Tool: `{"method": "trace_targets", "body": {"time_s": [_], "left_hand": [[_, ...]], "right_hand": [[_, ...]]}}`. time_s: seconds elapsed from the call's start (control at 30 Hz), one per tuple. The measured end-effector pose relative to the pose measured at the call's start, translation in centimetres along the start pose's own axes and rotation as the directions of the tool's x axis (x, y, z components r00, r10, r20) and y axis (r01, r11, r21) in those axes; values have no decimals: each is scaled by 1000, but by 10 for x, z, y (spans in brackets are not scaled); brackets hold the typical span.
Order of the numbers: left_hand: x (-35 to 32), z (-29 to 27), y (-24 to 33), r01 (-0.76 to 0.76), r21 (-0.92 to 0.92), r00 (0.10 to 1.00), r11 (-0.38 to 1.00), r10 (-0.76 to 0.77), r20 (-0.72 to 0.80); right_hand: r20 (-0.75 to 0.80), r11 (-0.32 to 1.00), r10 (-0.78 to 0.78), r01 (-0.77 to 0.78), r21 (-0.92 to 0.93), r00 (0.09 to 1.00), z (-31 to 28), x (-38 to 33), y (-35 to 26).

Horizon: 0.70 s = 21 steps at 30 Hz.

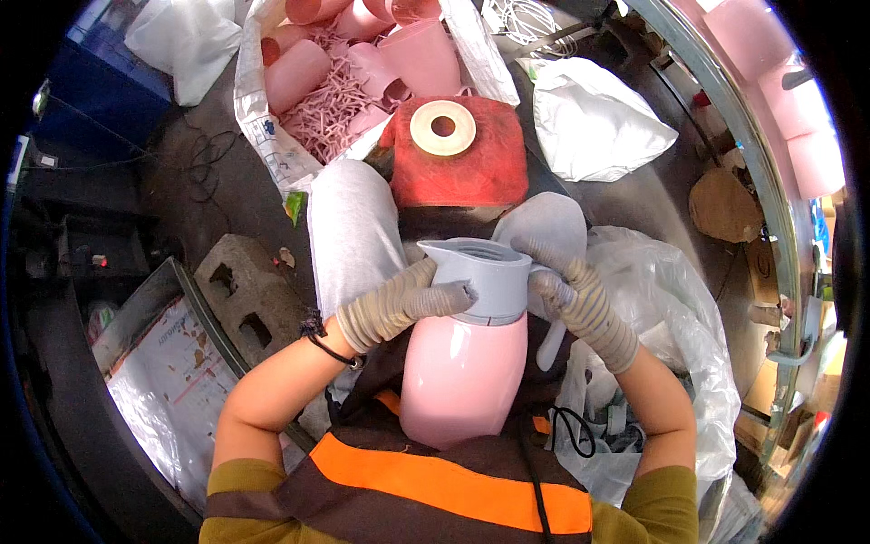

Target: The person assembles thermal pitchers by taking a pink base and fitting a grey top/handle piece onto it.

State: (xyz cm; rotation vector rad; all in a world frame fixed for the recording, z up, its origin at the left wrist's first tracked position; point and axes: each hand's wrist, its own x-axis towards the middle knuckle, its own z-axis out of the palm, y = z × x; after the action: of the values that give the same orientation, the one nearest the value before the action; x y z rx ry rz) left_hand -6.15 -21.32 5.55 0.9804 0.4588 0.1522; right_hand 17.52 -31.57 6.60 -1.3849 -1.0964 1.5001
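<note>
A pink jug body (462, 372) rests in my lap, mouth pointing away from me. A grey collar with a spout (485, 276) sits on its top. My left hand (408, 304), in a beige knit glove, presses on the collar's left side near the spout. On the right side my right hand (580, 304), gloved the same way, grips the collar where a grey handle piece runs down.
A red stool (480, 168) with a roll of tape (443, 127) stands beyond my knees. Behind it a white sack (258, 118) holds several pink jug bodies (421, 54). A concrete block (249, 295) lies left. Clear plastic bags (671, 317) lie right.
</note>
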Motion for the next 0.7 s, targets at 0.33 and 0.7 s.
{"method": "trace_targets", "body": {"time_s": [0.33,0.7], "left_hand": [[6,-8,-2,83,79,996,993,-81,-37],[7,3,-10,25,43,999,999,-23,-31]], "right_hand": [[19,995,-42,43,-87,999,-9,15,19],[27,998,19,-21,61,999,-4,4,29]]}}
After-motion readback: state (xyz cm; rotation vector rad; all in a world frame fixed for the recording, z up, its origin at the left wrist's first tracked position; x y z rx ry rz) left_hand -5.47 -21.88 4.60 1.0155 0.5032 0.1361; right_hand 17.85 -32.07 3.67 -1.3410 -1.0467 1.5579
